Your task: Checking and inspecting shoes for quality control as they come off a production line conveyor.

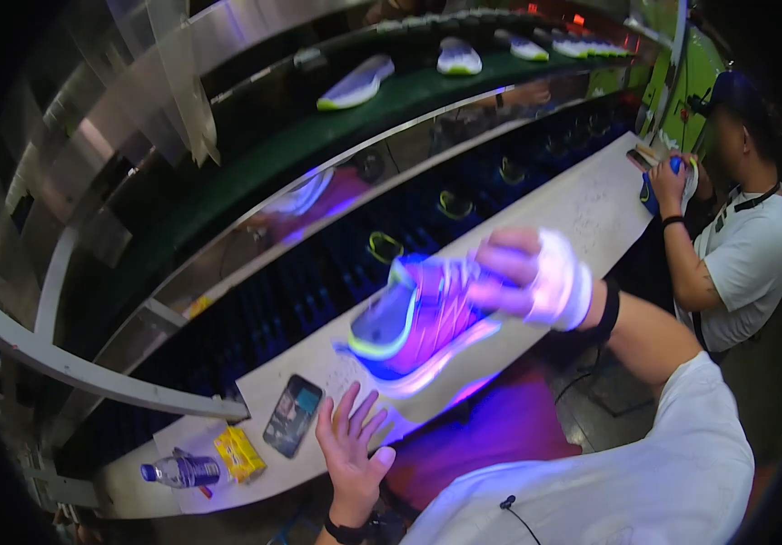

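Observation:
A sneaker (418,313) with a white sole and a bright yellow-green collar edge is held above the white bench, lit by violet light. My right hand (532,277) grips it by the toe end; a white covering wraps the palm, and the fingers are bare and slightly blurred. Below the heel, my left hand (352,445) is open, fingers spread, touching nothing. Closest to that hand lies a phone (293,415) with its screen lit. My right hand hides the shoe's toe.
A plastic bottle (180,471) and a yellow packet (239,454) lie at the bench's left end. Beyond the bench (582,195), several shoes stand on a green conveyor belt (273,136). At right, a co-worker (741,218) handles a blue item. A metal bar (91,368) curves along the left.

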Action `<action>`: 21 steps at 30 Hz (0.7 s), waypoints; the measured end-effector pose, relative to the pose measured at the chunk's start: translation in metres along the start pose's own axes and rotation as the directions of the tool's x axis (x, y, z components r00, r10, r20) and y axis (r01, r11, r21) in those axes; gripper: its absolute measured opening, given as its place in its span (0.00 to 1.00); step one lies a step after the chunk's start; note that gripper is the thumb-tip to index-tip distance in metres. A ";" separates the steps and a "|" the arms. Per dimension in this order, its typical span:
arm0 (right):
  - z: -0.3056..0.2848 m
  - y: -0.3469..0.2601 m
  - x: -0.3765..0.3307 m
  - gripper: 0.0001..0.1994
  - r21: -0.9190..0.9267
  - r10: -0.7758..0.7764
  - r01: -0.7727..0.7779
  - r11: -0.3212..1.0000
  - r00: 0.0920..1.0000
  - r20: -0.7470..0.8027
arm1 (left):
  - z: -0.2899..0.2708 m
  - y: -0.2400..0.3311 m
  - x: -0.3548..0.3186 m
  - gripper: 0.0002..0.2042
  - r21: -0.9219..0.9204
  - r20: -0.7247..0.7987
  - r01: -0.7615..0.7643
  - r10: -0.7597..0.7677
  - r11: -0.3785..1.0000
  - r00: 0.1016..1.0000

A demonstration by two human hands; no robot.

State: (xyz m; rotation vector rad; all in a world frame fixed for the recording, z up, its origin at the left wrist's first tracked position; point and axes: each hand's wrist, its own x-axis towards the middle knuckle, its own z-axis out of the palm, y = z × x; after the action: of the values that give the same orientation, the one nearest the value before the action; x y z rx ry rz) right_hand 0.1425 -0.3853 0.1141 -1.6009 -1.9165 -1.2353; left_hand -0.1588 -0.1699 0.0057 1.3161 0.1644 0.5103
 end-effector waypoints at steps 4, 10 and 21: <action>-0.041 0.132 0.092 0.28 -0.308 0.166 -0.267 0.913 0.934 -0.317 | -0.003 -0.013 -0.007 0.48 0.031 -0.015 0.107 -0.106 0.994 0.994; -0.023 0.275 0.250 0.21 -0.367 0.373 -0.401 0.839 0.916 -0.149 | 0.008 -0.030 0.000 0.42 0.188 -0.033 0.138 -0.134 0.972 0.990; 0.123 0.159 0.154 0.28 -0.034 0.511 -0.544 0.839 0.764 0.393 | 0.006 -0.091 0.133 0.39 0.321 -0.122 0.060 -0.022 0.945 0.992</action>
State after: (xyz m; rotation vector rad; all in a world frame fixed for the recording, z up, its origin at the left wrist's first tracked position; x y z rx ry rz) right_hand 0.2742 -0.1970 0.2208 -2.2624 -1.4962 -0.6243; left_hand -0.0151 -0.1305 -0.0569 1.6011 0.3861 0.5406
